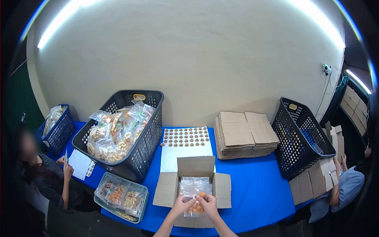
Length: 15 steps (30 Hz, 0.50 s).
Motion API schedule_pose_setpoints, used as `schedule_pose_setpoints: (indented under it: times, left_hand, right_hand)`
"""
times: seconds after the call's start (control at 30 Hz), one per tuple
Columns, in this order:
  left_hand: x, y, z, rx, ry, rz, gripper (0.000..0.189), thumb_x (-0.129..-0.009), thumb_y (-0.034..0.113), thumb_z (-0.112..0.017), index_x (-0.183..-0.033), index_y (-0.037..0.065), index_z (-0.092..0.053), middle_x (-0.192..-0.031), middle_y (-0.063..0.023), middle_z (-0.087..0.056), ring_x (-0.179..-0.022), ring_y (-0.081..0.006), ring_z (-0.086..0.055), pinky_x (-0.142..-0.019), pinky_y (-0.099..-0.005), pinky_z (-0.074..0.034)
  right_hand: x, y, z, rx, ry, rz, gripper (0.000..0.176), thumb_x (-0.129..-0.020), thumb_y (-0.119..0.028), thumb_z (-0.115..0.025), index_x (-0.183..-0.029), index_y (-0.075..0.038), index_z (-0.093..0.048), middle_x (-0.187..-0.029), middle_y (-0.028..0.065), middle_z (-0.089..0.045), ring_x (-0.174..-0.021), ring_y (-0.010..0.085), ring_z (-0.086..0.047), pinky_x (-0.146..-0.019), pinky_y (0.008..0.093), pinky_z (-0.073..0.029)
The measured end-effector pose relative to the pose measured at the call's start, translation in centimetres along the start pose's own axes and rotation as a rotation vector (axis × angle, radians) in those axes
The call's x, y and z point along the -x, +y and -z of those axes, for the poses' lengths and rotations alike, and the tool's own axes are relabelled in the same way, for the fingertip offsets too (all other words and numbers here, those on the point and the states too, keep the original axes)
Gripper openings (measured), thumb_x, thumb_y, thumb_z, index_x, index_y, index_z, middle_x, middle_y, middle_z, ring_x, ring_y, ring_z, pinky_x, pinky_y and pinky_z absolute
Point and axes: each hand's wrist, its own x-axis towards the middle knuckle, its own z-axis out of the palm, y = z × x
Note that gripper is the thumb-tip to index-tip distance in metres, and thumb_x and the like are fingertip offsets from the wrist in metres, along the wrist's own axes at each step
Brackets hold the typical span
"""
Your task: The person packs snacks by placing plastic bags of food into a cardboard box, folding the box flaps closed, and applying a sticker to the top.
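Note:
Both of my hands are at a clear plastic bag of round orange snacks, low in front of me over an open cardboard box. My left hand pinches the bag from the left with its fingertips. From the right, my right hand does the same, and the two thumbs nearly meet. Clear plastic stretches beyond my fingers into the box opening. The box flaps are folded outward. Behind it lies a white sheet with rows of round brown stickers.
A big black basket full of snack bags stands left, with a pale green tray of bags before it. Flattened cartons and another black basket are right. People sit at both sides; a blue basket is far left.

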Motion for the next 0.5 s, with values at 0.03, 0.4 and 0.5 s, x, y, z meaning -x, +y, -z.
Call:
schedule_pose_setpoints:
  times: [0.03,0.4,0.5]
  left_hand:
    - [0.0,-0.1,0.2,-0.017,-0.046,0.033,0.02,-0.084,0.016,-0.061,-0.094,-0.002,-0.06,-0.077,-0.002,-0.062,-0.066,-0.0064,-0.057,-0.054,-0.0181,-0.043]
    - [0.5,0.8,-1.5,0.046,0.277,-0.277,0.021,-0.086,0.016,-0.058,-0.09,-0.004,-0.063,-0.078,-0.0046,-0.063,-0.071,-0.0073,-0.058,-0.062,-0.0219,-0.046]
    - [-0.1,-0.3,-1.4,0.014,0.373,-0.278,0.022,-0.085,0.016,-0.059,-0.087,-0.005,-0.064,-0.074,-0.0044,-0.063,-0.068,-0.0071,-0.057,-0.06,-0.022,-0.046]
  right_hand:
    - [0.1,0.0,0.1,-0.001,-0.021,-0.009,0.016,-0.083,-0.011,-0.062,-0.092,0.002,-0.061,-0.083,0.0031,-0.062,-0.072,0.0067,-0.057,-0.062,0.0203,-0.046]
    - [-0.3,-0.3,0.4,-0.017,-0.143,0.024,0.026,-0.087,-0.011,-0.056,-0.108,0.004,-0.054,-0.098,0.0053,-0.06,-0.088,0.0082,-0.056,-0.075,0.0219,-0.046]
    - [-0.5,-0.5,0.0,-0.039,-0.161,0.046,0.026,-0.087,-0.009,-0.055,-0.109,0.005,-0.053,-0.098,0.0056,-0.06,-0.088,0.0088,-0.056,-0.076,0.0222,-0.046]
